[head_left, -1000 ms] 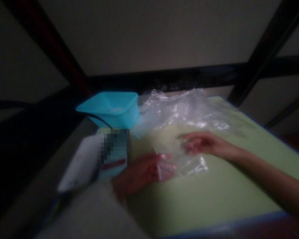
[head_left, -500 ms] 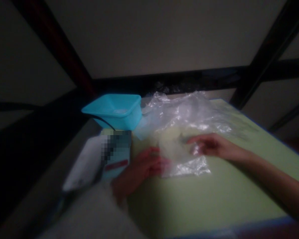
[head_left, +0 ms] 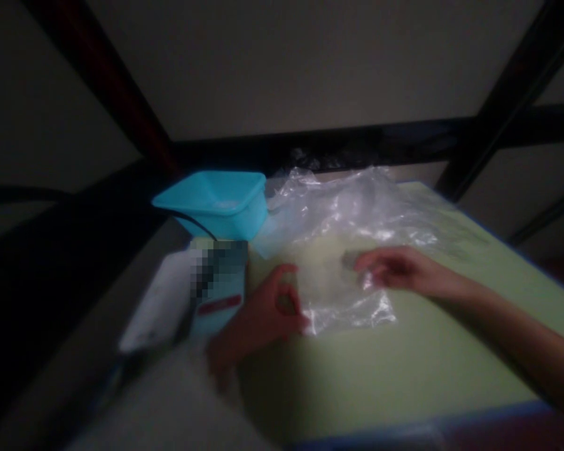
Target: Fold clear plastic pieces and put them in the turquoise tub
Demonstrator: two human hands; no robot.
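No words or numbers can be read here. A red strip (head_left: 220,305) on the light blue thing (head_left: 216,322), just left of the left grip (head_left: 270,307), is too blurry to read. Blocky squares (head_left: 204,272) sit farther up and left of that grip — I can't see what's under them.

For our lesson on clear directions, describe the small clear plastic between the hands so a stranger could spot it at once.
Over the pale green table, find the left hand and right hand. Between them is the small clear plastic, far smaller and nearer the camera than the big crumpled plastic behind.
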